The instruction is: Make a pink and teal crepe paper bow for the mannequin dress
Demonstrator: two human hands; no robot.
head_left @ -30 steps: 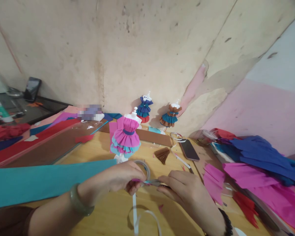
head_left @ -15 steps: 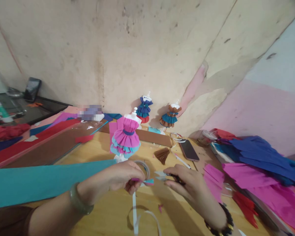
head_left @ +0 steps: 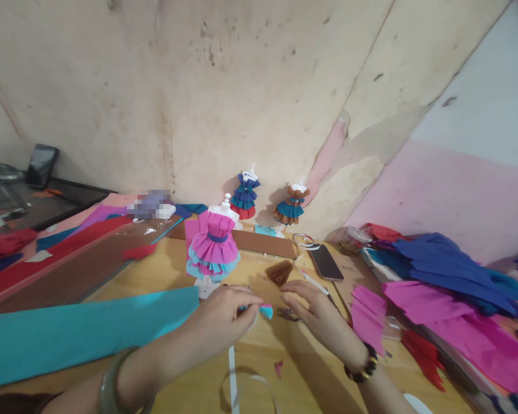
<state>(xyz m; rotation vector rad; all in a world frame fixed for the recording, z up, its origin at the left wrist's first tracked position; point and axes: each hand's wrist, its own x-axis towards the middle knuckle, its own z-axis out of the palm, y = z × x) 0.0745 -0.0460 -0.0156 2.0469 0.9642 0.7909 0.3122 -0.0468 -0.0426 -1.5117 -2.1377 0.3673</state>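
Observation:
My left hand pinches a small pink-and-turquoise crepe paper bow between thumb and fingers; part of it is hidden in the grip. My right hand is above the table with thumb and fingers apart. Just beneath its fingertips lies a pair of scissors, partly covered by the hand. Behind my left hand stands a white mini mannequin in a pink and turquoise ruffled paper dress with a dark blue belt. A brown paper tassel-like fan lies beyond my right hand.
Two more dressed mannequins, one blue and red, one brown and teal, stand by the wall. A phone lies at right, near piled blue and pink paper. A turquoise strip extends left; white ribbon lies in front.
My right hand has let go of the scissors, which now lie under its fingers. My left hand has turned its bow slightly, and the camera view has shifted a little.

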